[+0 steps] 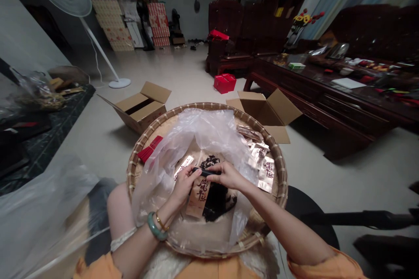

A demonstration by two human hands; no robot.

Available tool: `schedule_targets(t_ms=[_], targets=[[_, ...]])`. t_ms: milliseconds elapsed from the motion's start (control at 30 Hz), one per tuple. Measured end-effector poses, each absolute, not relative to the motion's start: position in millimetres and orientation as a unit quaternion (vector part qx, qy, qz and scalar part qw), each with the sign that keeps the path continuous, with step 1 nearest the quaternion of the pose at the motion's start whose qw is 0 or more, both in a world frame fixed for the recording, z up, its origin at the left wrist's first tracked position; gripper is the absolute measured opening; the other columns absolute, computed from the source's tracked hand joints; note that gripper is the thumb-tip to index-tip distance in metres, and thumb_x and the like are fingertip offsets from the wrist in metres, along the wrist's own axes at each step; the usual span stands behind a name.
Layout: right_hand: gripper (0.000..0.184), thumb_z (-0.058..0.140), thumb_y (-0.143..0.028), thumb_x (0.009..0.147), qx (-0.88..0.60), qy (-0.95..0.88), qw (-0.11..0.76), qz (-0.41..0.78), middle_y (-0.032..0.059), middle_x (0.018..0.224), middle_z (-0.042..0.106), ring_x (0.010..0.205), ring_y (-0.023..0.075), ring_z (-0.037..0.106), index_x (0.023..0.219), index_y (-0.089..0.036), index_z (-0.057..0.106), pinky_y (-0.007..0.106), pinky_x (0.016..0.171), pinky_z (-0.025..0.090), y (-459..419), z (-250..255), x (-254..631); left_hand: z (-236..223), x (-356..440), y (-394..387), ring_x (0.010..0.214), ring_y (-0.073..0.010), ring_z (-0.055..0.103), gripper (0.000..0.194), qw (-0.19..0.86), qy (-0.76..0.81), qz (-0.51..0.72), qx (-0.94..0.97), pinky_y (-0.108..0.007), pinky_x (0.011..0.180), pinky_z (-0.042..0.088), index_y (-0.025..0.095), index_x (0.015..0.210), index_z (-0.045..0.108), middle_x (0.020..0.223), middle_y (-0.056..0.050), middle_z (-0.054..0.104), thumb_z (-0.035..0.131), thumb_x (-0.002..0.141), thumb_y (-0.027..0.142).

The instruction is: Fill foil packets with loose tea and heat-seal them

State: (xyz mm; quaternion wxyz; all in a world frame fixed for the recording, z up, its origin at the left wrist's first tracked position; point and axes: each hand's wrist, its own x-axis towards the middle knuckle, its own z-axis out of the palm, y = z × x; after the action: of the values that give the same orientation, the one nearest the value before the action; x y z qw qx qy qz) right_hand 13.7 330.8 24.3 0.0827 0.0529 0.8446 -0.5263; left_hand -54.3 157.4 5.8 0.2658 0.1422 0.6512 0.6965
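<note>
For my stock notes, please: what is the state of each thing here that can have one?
Left hand, gripping the printed sachet
Right hand, pinching a dark strip
Printed sachet, upright, held
Clear plastic bag, open, crumpled
Cardboard box, flaps open
Second cardboard box, flaps open

Loose orange fabric sleeves [98,269] on both arms, with the same orange across the front of the body. White fleecy material [157,266] over the lap. At the left wrist [168,211], a smooth green jade bangle [156,226] beside a thin gold bracelet [162,222].
</note>
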Motion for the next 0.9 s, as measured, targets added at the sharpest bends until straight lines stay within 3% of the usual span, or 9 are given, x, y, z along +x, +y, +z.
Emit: schedule_targets(t_ms=[700,900], targets=[[0.031,0.066,-0.04,0.074,0.05,0.843,0.075,-0.53,-0.0024,0.072,0.066,0.065,0.0131,0.055,0.095,-0.019,0.075,0.021,0.059,0.038,332.2,17.8,12.7,8.4,-52.6,156.7,0.06,-0.0108,0.051,0.03,0.279,0.633,0.712,0.122,-0.02,0.056,0.04,0.013,0.075,0.062,0.068,0.0,0.06,0.072,0.069,0.041],[0.036,0.068,-0.038,0.072,0.083,0.788,0.104,-0.601,-0.0022,0.062,0.06,0.051,0.0082,0.045,0.099,-0.016,0.073,0.019,0.047,0.033,332.4,16.7,7.3,11.5,-56.6,162.5,0.065,-0.0137,0.058,0.036,0.328,0.609,0.714,0.112,-0.023,0.061,0.045,0.012,0.083,0.065,0.074,-0.004,0.066,0.075,0.066,0.043]])
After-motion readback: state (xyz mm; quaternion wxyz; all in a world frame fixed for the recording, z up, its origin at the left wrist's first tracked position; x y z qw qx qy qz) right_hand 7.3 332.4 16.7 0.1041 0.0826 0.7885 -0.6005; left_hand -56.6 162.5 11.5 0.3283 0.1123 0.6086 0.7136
